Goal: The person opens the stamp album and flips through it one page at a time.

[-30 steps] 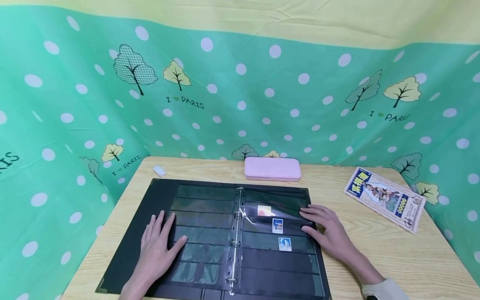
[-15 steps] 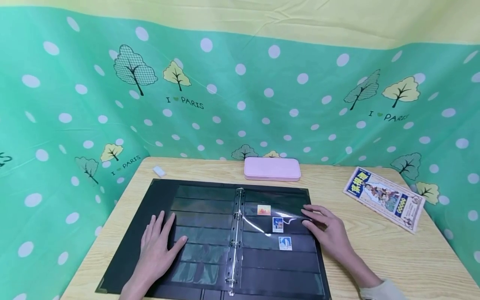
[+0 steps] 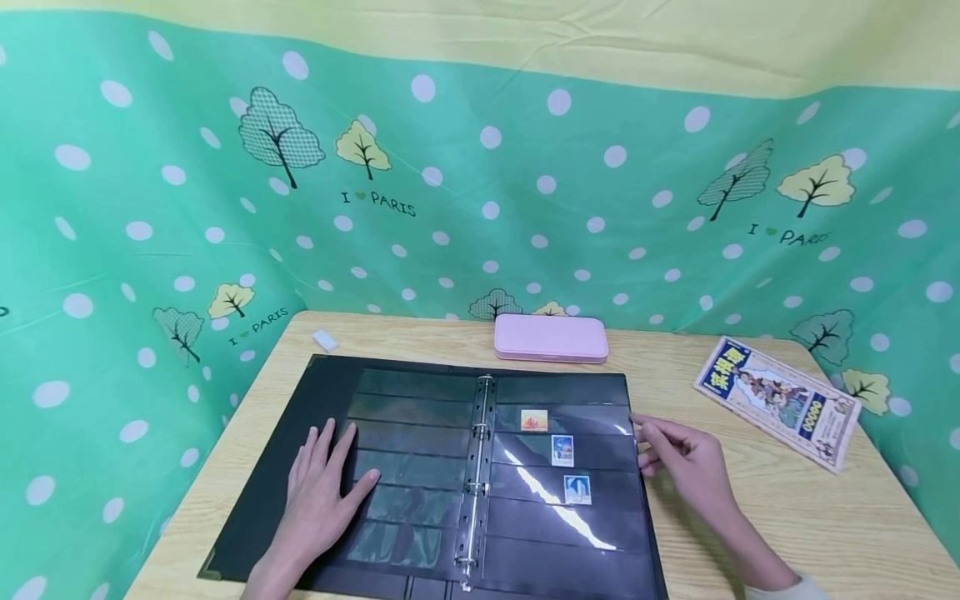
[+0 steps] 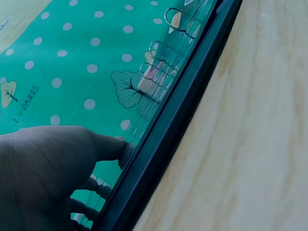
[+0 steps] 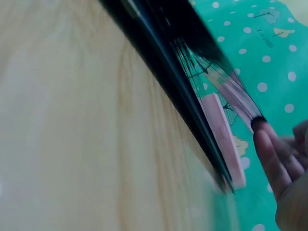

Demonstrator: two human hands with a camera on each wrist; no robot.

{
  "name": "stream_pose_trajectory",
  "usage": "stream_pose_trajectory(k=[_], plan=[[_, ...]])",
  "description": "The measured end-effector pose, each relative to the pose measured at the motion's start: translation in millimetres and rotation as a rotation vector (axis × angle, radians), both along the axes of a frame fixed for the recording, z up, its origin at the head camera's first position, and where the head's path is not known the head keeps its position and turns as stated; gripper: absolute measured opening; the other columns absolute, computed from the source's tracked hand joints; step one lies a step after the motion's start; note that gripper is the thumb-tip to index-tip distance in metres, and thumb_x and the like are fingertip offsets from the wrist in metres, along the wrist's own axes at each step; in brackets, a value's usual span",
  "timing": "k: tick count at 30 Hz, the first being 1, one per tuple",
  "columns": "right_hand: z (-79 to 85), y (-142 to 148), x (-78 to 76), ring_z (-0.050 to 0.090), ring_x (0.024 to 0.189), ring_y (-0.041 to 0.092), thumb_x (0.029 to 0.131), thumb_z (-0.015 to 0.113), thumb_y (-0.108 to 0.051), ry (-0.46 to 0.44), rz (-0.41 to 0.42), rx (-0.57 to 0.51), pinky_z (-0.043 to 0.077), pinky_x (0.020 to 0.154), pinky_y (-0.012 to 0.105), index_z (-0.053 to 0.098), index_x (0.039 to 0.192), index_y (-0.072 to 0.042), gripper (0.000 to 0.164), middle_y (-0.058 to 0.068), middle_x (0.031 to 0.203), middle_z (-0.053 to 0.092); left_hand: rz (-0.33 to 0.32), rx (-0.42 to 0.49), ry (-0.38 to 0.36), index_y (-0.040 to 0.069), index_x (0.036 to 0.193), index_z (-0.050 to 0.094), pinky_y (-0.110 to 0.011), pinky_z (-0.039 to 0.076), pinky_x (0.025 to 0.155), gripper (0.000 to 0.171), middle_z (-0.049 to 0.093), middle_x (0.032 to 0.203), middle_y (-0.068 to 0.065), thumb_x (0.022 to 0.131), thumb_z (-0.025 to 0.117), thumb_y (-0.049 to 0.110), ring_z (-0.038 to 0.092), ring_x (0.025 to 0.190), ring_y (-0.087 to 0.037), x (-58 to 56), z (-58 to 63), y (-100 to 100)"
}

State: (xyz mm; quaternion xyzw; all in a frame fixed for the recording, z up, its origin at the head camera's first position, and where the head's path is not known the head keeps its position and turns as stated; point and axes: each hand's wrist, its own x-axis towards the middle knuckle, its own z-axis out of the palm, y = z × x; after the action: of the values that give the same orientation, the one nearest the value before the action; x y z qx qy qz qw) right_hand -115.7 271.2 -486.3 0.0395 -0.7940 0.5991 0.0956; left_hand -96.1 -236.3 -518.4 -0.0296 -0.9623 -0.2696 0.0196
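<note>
A black ring-binder stamp album (image 3: pixel 273 450) lies open on the table, with clear-pocketed pages on both sides of its metal rings (image 3: pixel 472 500). Three stamps sit in the right page (image 3: pixel 540 521): an orange one (image 3: pixel 534 420), a blue one (image 3: pixel 562 451) and a pale blue one (image 3: pixel 577 490). My left hand (image 3: pixel 318 492) rests with spread fingers on the left page and black cover. At the right edge, my right hand (image 3: pixel 693 467) pinches the right page between thumb and fingers. From the right wrist, that page (image 5: pixel 199 31) shows raised off those beneath.
Behind the album stands a pink case (image 3: pixel 551 337). A small white block (image 3: pixel 325 339) lies at the back left of the wooden table (image 3: pixel 757 517). To the right lies a printed booklet (image 3: pixel 780 402). A green dotted curtain (image 3: pixel 450 208) closes off the back and sides.
My right hand has shifted right, from over the page's edge to just beyond it, pinching the page. Glare on the page has moved. My left hand keeps its place.
</note>
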Motion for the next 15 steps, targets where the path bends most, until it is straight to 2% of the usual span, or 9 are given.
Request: stream_pose_trajectory(k=[3,7,11,15], plan=[[4.9,-1.1,3.0,0.077,0.065,0.013,0.113,0.059,0.000,0.070,0.020,0.043,0.064,0.058,0.032,0.074,0.129,0.015,0.027,0.000,0.093,0.082,0.000,-0.003,-0.014,-0.001,0.169,0.040,-0.081,0.010,0.124,0.089,0.020,0.176,-0.037,0.106,0.072,0.052,0.008,0.163,-0.063,-0.2,2.4,0.6],[11.5,-4.9,7.3,0.075,0.063,0.012,0.113,0.056,0.005,0.138,0.028,0.011,0.062,0.056,0.029,0.072,0.133,0.015,0.028,-0.001,0.097,0.084,0.006,-0.008,-0.027,-0.001,0.170,0.039,-0.081,0.009,0.124,0.090,0.020,0.176,-0.038,0.105,0.073,0.052,0.007,0.163,-0.064,-0.2,4.0,1.4],[17.9,-9.2,14.2,0.075,0.066,0.011,0.113,0.054,0.007,0.166,0.045,-0.064,0.062,0.058,0.027,0.070,0.138,0.013,0.030,-0.002,0.106,0.085,0.006,-0.009,-0.026,-0.002,0.169,0.040,-0.081,0.010,0.124,0.090,0.020,0.176,-0.038,0.105,0.073,0.051,0.008,0.162,-0.064,0.0,4.1,2.0],[24.6,-14.5,23.1,0.077,0.073,0.013,0.113,0.049,0.010,0.186,0.106,-0.170,0.062,0.060,0.027,0.068,0.140,0.014,0.033,0.002,0.115,0.085,0.009,-0.001,-0.026,-0.002,0.169,0.040,-0.081,0.009,0.124,0.090,0.020,0.176,-0.037,0.105,0.074,0.051,0.008,0.163,-0.063,0.1,3.7,1.6]])
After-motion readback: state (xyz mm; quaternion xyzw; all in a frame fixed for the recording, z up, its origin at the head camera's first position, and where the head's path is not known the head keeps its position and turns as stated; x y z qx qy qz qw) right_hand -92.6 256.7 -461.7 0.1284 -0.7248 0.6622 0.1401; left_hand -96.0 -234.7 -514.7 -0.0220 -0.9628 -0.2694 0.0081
